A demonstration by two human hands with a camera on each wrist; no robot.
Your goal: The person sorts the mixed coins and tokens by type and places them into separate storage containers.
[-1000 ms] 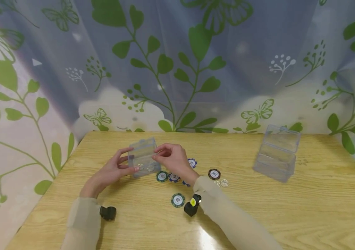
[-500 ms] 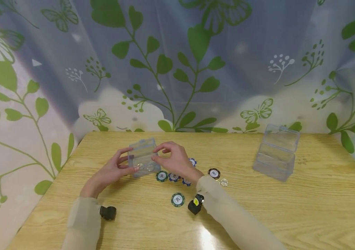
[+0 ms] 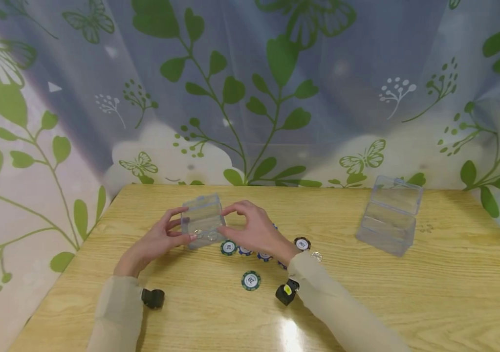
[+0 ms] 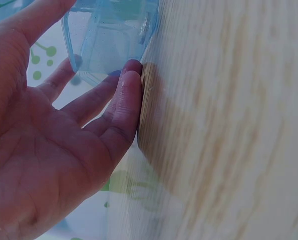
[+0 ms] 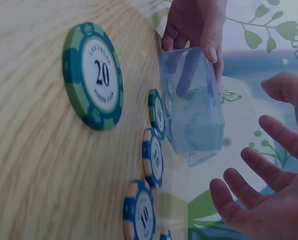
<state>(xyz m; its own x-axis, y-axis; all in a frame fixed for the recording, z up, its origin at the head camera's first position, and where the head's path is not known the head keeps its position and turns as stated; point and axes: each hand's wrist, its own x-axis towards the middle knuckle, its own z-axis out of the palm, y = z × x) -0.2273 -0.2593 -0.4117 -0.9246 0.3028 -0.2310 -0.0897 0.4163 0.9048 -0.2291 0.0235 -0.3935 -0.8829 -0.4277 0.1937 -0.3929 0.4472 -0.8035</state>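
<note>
The clear, bluish plastic box (image 3: 203,220) is sitting near the back left of the table (image 3: 188,313), lid tipped open, two shiny coins (image 3: 198,233) showing through it. The left hand (image 3: 157,247) is gripping its left side; the right hand (image 3: 256,230) is spreading thumb and fingers at its right! A green chip (image 3: 228,248) is crowding the near right corner, while wood is stretching widely toward a second box (image 3: 388,227).

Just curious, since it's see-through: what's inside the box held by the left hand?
Two shiny round pieces show inside the clear box, near its front. The left hand covers part of its left side, the right hand a bit of its right edge; anything behind them is hidden.
</note>
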